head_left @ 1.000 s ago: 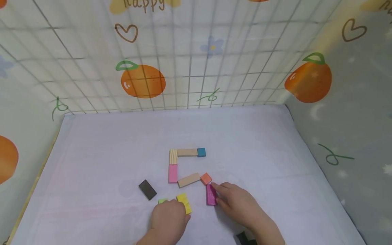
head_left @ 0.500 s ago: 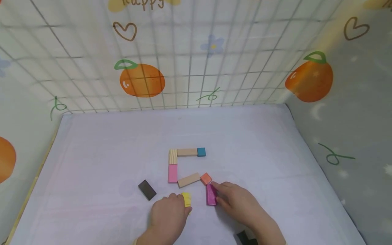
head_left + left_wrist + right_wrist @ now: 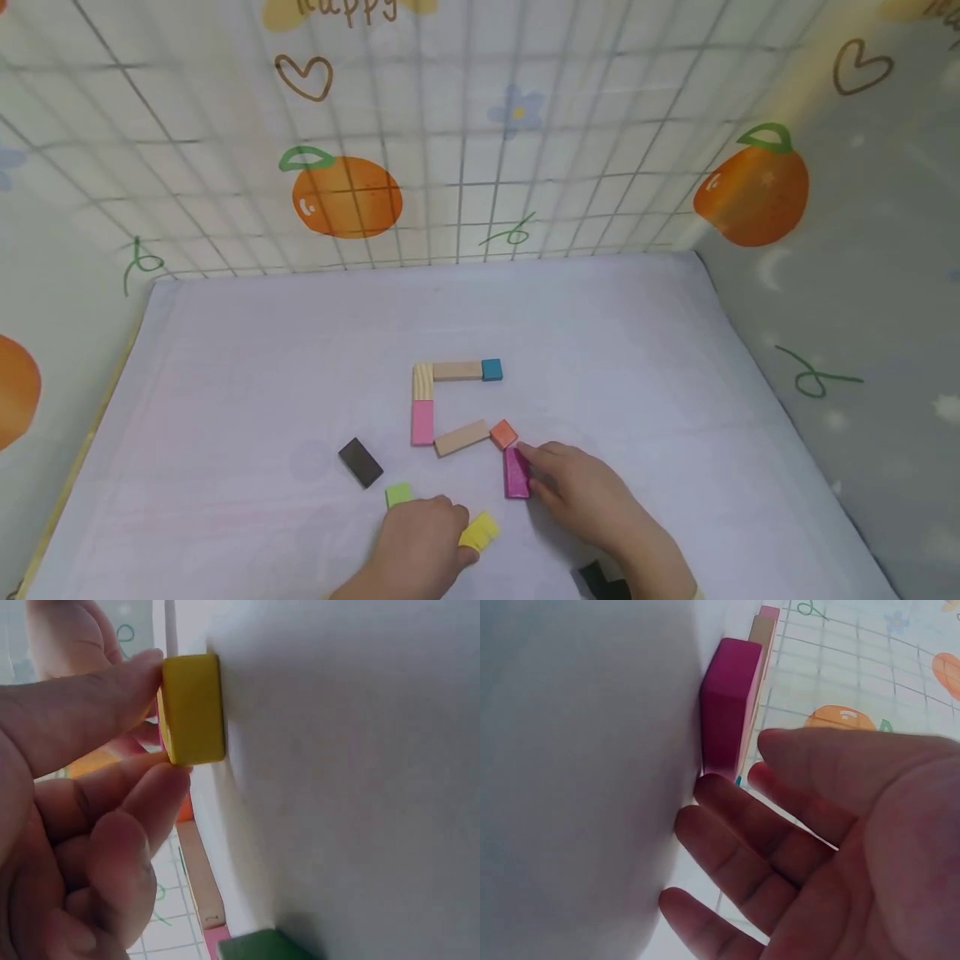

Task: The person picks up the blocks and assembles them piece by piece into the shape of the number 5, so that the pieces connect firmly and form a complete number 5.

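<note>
Between thumb and fingertips my left hand (image 3: 420,546) pinches a yellow block (image 3: 480,531), tilted as the head view shows it. A light green block (image 3: 399,493) lies just beyond that hand, partly covered by it. My right hand (image 3: 585,492) rests on the cloth with loosely bent fingers beside a magenta block (image 3: 516,473), its index finger at the block's far end. In the right wrist view, the thumb and fingers do not close round this magenta block (image 3: 731,705). An orange block (image 3: 503,433) sits at the magenta block's far end, beside a slanted plain wooden block (image 3: 462,438).
A pink block (image 3: 422,423), a striped wooden block (image 3: 423,382), another plain block (image 3: 457,372) and a blue block (image 3: 492,370) continue the line. A dark brown block (image 3: 361,462) lies apart at left. Something black (image 3: 600,581) is partly hidden by the right forearm.
My left hand has drawn the yellow block nearer and to the right, turning it. The green block, hidden half a second ago, shows again. The right hand has stayed by the magenta block.
</note>
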`<state>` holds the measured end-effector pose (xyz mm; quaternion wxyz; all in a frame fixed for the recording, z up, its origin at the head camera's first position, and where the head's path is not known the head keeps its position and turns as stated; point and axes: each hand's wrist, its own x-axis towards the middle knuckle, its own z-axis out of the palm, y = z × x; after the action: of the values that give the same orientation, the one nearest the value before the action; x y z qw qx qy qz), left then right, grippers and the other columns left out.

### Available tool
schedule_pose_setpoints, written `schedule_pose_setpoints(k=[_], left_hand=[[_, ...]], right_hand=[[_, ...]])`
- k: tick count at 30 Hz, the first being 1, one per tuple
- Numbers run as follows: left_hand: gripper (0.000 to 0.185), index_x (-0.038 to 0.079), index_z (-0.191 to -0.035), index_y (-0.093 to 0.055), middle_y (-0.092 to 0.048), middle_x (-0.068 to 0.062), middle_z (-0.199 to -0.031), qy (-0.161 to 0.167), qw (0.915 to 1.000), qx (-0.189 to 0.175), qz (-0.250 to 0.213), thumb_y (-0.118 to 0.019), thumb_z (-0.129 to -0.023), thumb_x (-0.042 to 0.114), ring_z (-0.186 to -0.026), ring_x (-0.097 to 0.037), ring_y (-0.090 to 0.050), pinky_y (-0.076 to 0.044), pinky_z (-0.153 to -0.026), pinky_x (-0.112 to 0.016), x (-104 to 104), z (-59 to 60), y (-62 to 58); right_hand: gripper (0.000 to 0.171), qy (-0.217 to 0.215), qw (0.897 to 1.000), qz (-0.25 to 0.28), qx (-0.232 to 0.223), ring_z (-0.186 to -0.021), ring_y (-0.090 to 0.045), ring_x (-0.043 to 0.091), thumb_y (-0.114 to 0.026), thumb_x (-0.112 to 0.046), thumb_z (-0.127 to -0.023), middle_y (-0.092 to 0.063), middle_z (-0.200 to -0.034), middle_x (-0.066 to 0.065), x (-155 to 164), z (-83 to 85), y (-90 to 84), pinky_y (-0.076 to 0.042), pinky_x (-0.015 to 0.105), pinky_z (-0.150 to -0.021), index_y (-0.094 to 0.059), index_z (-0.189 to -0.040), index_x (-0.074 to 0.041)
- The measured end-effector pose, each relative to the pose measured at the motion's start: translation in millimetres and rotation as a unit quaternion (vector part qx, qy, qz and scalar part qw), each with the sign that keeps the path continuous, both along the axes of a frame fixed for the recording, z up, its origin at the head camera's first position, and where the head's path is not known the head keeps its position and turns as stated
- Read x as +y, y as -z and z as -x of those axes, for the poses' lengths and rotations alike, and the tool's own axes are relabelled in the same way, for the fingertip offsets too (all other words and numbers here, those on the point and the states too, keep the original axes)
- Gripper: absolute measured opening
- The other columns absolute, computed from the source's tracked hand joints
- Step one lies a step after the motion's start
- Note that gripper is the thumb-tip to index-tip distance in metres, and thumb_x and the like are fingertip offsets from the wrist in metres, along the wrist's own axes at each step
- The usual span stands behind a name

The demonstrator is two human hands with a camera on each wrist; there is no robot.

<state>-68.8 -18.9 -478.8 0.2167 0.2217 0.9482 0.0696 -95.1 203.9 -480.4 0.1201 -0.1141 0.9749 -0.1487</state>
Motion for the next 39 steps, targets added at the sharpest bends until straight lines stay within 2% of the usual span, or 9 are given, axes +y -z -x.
schedule_pose_setpoints(k=[3, 8, 14, 18, 22, 24, 27, 35, 39], left_hand=[[0.036, 0.019, -0.097, -0.077, -0.059, 0.006, -0.067, 0.018, 0.9998, 0.011, -0.002, -0.077, -0.083, 0.053, -0.056, -0.008, -0.048, -0.044, -0.051, -0.026, 4.3, -0.3, 1.9], [0.044, 0.018, -0.092, -0.075, -0.057, 0.007, -0.067, 0.013, 0.9992, 0.026, -0.028, -0.071, -0.085, 0.061, -0.056, -0.008, -0.047, -0.041, -0.05, -0.025, 5.2, -2.8, 4.9], [0.044, 0.023, -0.094, -0.074, -0.056, 0.012, -0.072, 0.022, 0.997, 0.015, -0.073, -0.066, -0.087, 0.065, -0.062, -0.005, -0.047, -0.043, -0.055, -0.024, -10.2, -5.5, 6.7], [0.052, 0.026, -0.116, -0.073, -0.069, 0.013, -0.102, 0.097, 0.9926, 0.004, -0.072, -0.058, -0.09, 0.069, -0.086, -0.004, -0.059, -0.056, -0.076, -0.025, -25.4, -12.3, 6.9], [0.067, 0.029, -0.138, -0.061, -0.059, 0.01, -0.142, 0.217, 0.9727, 0.068, -0.046, -0.039, -0.095, 0.075, -0.124, -0.01, -0.058, -0.054, -0.098, -0.032, -37.5, -21.5, 9.9], [0.07, 0.031, -0.144, -0.055, -0.051, 0.009, -0.152, 0.26, 0.9606, 0.092, -0.033, -0.03, -0.096, 0.076, -0.136, -0.012, -0.052, -0.052, -0.103, -0.037, -41.1, -24.3, 11.7], [0.07, 0.033, -0.147, -0.052, -0.046, 0.012, -0.156, 0.288, 0.9534, 0.088, -0.023, -0.023, -0.098, 0.074, -0.142, -0.011, -0.046, -0.05, -0.105, -0.04, -43.3, -25.0, 14.0], [0.069, 0.032, -0.144, -0.055, -0.051, 0.015, -0.151, 0.305, 0.95, 0.063, -0.02, -0.026, -0.098, 0.073, -0.14, -0.009, -0.048, -0.05, -0.105, -0.039, -38.3, -20.0, 20.5], [0.068, 0.03, -0.145, -0.054, -0.05, 0.014, -0.152, 0.318, 0.9479, 0.025, -0.002, -0.031, -0.098, 0.073, -0.141, -0.007, -0.047, -0.047, -0.109, -0.038, -32.4, -15.1, 19.5]], right_hand=[[0.051, 0.0, 1.0, 0.001, 0.003, -0.108, -0.066, 0.012, -0.079, -0.026, -0.087, -0.072, -0.116, -0.009, 1.1, 0.1, -0.5, -0.057, 0.04, -0.095, -0.065, -0.137, -0.024], [0.046, 0.003, 1.0, -0.002, 0.018, -0.11, -0.067, 0.014, -0.079, -0.025, -0.087, -0.073, -0.116, -0.007, 2.7, -2.0, -1.9, -0.057, 0.04, -0.095, -0.068, -0.133, -0.022], [0.033, 0.013, 0.991, -0.002, 0.13, -0.101, -0.067, 0.01, -0.08, -0.02, -0.085, -0.074, -0.105, -0.011, 9.4, -12.7, -6.3, -0.058, 0.036, -0.091, -0.076, -0.117, -0.023], [0.039, -0.01, 0.979, 0.01, 0.203, -0.11, -0.067, 0.015, -0.084, -0.021, -0.082, -0.073, -0.115, -0.007, 13.1, -20.4, -6.3, -0.058, 0.039, -0.093, -0.075, -0.12, -0.022], [0.052, -0.042, 0.972, 0.002, 0.232, -0.131, -0.058, 0.024, -0.084, -0.027, -0.082, -0.063, -0.141, 0.001, 15.3, -25.3, -4.3, -0.049, 0.049, -0.106, -0.069, -0.131, -0.022], [0.055, -0.062, 0.97, -0.005, 0.233, -0.139, -0.051, 0.028, -0.083, -0.032, -0.082, -0.055, -0.149, 0.003, 16.0, -28.5, -4.1, -0.044, 0.055, -0.11, -0.067, -0.134, -0.024], [0.052, -0.096, 0.972, -0.009, 0.213, -0.147, -0.041, 0.031, -0.08, -0.039, -0.084, -0.046, -0.158, 0.005, 15.8, -33.8, -3.9, -0.036, 0.059, -0.115, -0.067, -0.133, -0.031], [0.038, -0.154, 0.973, -0.015, 0.173, -0.152, -0.029, 0.034, -0.074, -0.042, -0.089, -0.037, -0.163, 0.007, 16.6, -34.1, -0.4, -0.031, 0.065, -0.115, -0.071, -0.126, -0.039], [0.054, -0.118, 0.985, -0.014, 0.126, -0.155, -0.023, 0.035, -0.073, -0.048, -0.089, -0.029, -0.166, 0.01, 14.5, -29.1, -1.0, -0.027, 0.066, -0.117, -0.061, -0.14, -0.034]])
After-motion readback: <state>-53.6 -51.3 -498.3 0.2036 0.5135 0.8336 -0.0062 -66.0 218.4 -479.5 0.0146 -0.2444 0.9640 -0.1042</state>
